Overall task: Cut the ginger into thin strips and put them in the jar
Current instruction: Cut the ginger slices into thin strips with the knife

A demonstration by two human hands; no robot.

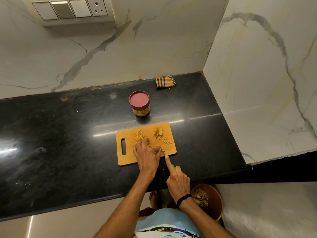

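A wooden cutting board [127,157] lies on the black counter. On it my left hand [145,154] holds down a small piece of ginger [162,148] with curled fingers. My right hand [177,182] grips a green-handled knife [173,167], index finger stretched along its spine, the blade meeting the ginger. Cut ginger strips [139,136] sit at the board's far middle, and slices with more strips [161,134] at its far right. A clear jar [139,103] with a dark red lid on stands behind the board.
A folded checked cloth [165,81] lies by the back wall corner. Below the counter's front edge, on the floor at right, a brown bin [212,200] holds peelings. Marble walls close the counter at back and right.
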